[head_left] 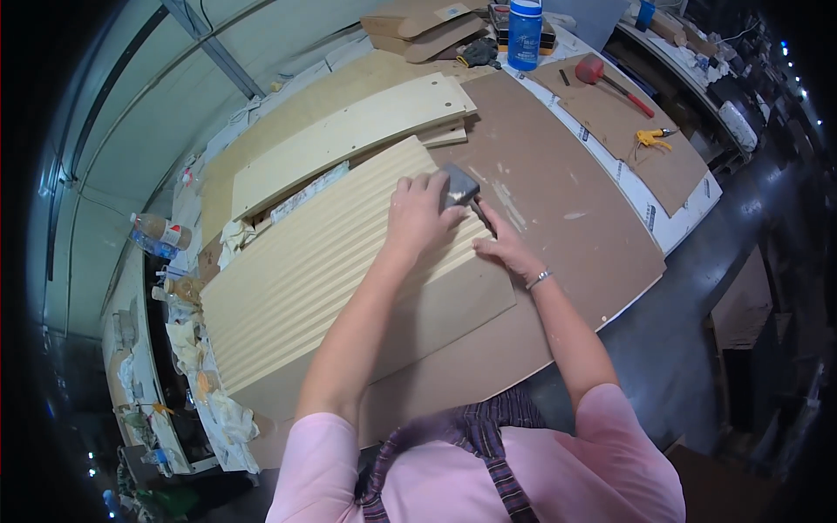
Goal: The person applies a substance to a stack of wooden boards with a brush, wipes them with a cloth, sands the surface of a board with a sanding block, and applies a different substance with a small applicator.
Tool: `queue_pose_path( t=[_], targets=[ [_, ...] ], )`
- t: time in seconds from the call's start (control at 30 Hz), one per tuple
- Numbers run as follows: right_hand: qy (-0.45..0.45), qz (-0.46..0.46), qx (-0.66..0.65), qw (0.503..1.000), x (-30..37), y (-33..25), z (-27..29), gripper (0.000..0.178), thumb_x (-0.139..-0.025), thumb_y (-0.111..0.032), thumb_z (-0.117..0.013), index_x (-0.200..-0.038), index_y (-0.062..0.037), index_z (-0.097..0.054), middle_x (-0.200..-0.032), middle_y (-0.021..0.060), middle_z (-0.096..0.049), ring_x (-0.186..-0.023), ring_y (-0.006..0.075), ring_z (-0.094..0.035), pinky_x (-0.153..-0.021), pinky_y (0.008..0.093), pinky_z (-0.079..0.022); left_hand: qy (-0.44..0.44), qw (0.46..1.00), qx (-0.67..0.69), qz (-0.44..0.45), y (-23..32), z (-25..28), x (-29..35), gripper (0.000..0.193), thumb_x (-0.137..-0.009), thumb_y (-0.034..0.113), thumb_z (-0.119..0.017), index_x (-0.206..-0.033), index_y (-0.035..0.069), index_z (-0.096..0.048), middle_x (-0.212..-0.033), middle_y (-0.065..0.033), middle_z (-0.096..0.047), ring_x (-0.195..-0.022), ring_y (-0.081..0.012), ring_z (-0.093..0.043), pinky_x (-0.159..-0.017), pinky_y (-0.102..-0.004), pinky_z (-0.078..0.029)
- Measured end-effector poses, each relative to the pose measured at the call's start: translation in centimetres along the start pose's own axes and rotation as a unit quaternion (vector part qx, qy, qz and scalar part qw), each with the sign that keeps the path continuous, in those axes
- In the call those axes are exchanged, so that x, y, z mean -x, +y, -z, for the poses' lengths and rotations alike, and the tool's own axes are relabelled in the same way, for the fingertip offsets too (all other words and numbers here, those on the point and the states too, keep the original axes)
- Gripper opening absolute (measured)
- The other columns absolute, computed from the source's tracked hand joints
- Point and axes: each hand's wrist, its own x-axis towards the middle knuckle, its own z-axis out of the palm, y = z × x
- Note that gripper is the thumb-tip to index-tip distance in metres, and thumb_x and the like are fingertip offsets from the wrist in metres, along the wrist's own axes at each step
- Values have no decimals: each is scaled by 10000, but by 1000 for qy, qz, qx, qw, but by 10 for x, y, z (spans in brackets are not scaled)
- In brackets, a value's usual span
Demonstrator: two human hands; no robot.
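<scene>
Blue labelled bottle [525,33], far bench end

Your left hand [420,212] presses a grey sanding block [459,186] against the far edge of a pale ribbed panel [323,261] lying on a brown workbench [567,218], while your right hand [506,248] rests flat just beside it, fingers on the panel's corner. Flat pale boards [349,131] lie beyond the panel. At the far end of the bench stand a blue bottle [525,33] and a red-headed mallet [610,78].
</scene>
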Motion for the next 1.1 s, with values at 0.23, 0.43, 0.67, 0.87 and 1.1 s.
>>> queue_pose_path(
  t=[0.23,0.43,0.67,0.87,1.1],
  targets=[
    [-66,18,-91,994,-29,-15,-1,887,-935,-335,-620,-1555,41,-110,-1628,183,-171,-1499,227,-160,-1189,345,-196,36,964,-141,221,-79,64,82,577,-808,292,-726,-1354,160,-599,-1311,-197,-564,-1150,-379,-517,-1023,-474,-385],
    [-90,18,-128,987,-32,-16,-5,831,-933,-201,-614,-1544,65,-117,-1622,185,-191,-1502,245,-175,-1198,324,-166,35,985,-163,44,-40,9,-1,508,-838,365,-686,-1298,158,-623,-1306,-194,-559,-1127,-382,-514,-969,-513,-384],
    [-61,50,-68,995,-31,-8,2,821,-911,-127,-611,-1553,39,-127,-1626,175,-183,-1500,233,-177,-1205,340,-153,-10,987,-155,-46,-21,4,-14,552,-806,362,-714,-1307,145,-632,-1271,-192,-588,-1110,-374,-519,-961,-497,-376],
    [-59,65,-50,995,-33,-13,0,855,-863,-101,-621,-1551,43,-134,-1625,189,-183,-1502,246,-172,-1210,351,-142,-16,990,-141,20,-43,6,-45,545,-815,349,-717,-1318,161,-622,-1246,-175,-598,-1095,-357,-524,-960,-479,-387],
    [-55,70,-51,995,-35,-10,-7,885,-823,-109,-629,-1547,51,-144,-1615,204,-207,-1502,275,-181,-1215,365,-139,47,994,-89,38,-56,4,-54,590,-770,323,-740,-1304,107,-614,-1215,-195,-610,-1051,-367,-542,-939,-463,-421]
  ],
)
